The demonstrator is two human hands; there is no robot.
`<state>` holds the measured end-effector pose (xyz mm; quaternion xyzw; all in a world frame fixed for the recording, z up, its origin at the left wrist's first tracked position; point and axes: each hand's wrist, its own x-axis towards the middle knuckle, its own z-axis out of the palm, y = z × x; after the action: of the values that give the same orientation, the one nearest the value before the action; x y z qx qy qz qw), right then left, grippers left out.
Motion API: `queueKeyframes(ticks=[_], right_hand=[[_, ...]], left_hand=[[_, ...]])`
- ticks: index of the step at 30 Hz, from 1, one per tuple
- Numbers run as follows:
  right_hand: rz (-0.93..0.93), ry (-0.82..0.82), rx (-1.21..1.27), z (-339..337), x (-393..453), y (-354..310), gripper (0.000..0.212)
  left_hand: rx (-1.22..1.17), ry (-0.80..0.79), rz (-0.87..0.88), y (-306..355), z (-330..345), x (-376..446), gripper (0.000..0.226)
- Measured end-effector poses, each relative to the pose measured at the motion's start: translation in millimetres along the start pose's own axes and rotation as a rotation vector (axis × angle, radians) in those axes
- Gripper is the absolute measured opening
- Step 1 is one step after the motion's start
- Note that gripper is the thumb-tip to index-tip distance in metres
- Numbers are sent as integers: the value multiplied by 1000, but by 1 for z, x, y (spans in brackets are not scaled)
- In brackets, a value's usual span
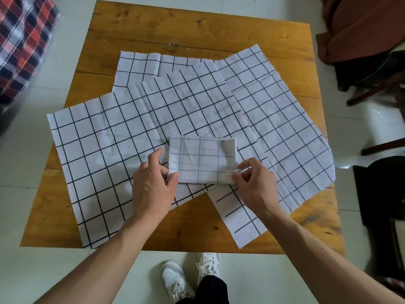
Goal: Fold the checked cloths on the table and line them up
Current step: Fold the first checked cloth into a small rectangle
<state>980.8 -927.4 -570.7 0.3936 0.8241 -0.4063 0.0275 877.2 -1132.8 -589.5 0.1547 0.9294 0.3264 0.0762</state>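
The folded cloth (pixel 202 160), a small square, sits on the spread cloths (pixel 140 119) near the table's (pixel 140 27) front edge. The left hand (pixel 153 183) pinches its near-left corner; the right hand (pixel 255 183) pinches its near-right corner.

White with black grid lines: unfolded cloths (pixel 122 137). Paler grey lines: folded cloth (pixel 202 161). Honey-brown: table (pixel 140 27). Red, navy, white plaid: fabric (pixel 24 38).

Plaid fabric (pixel 24 40), brown chair (pixel 359 25), white sneakers (pixel 175 279).
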Motion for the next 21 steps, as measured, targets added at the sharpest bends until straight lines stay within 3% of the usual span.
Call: queueKeyframes(ticks=[3,8,13,18,21], right_hand=[[-12,22,-20,1,0,0,14],[-150,64,-119,5,-2,6,15],[-579,152,-414,10,-3,11,24],[-776,-78,-450,27,3,1,28],[-769,-211,-435,34,7,-5,36]], left_hand=[[50,-25,10,2,-1,1,59],[298,12,242,1,-4,3,21],[378,-17,367,-3,-1,5,12],[427,-52,351,1,0,3,20],[449,-66,325,2,-1,2,25]])
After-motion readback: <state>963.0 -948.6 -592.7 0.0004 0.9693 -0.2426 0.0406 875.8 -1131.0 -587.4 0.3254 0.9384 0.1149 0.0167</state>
